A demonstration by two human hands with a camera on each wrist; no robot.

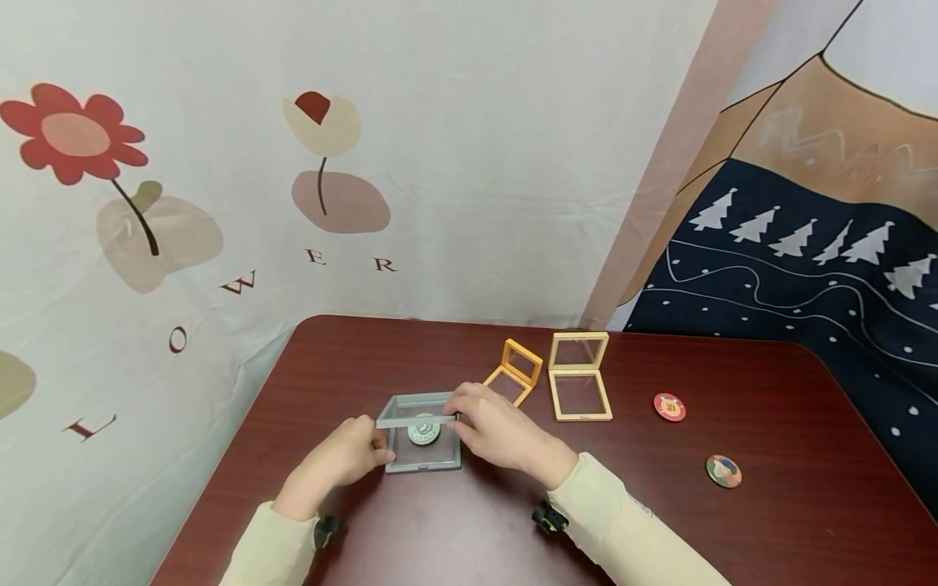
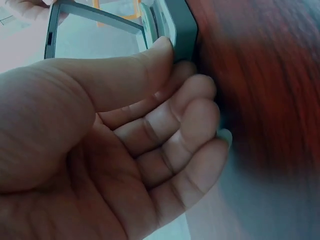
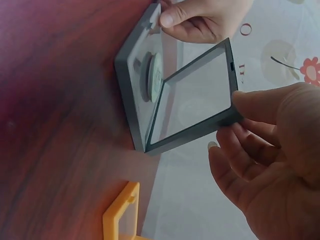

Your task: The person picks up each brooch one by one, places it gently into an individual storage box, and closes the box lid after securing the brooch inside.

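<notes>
A grey hinged display case (image 1: 423,467) with clear film panes stands partly open on the table, its lid (image 3: 233,75) tilted up over the base. On the base's film lies a round pale green badge (image 1: 423,431), with a pattern too small to read. My left hand (image 1: 344,452) pinches the left edge of the base between thumb and curled fingers. At the lid's right free corner, my right hand (image 1: 498,427) holds the rim between thumb and fingers. In the left wrist view my own fingers hide part of the base.
Behind my right hand stands a small orange hinged case (image 1: 524,378), opened up. To its right is a larger pale yellow case (image 1: 557,399), also opened. A red round badge (image 1: 670,407) and a multicoloured one (image 1: 724,471) lie on the dark red table (image 1: 791,391).
</notes>
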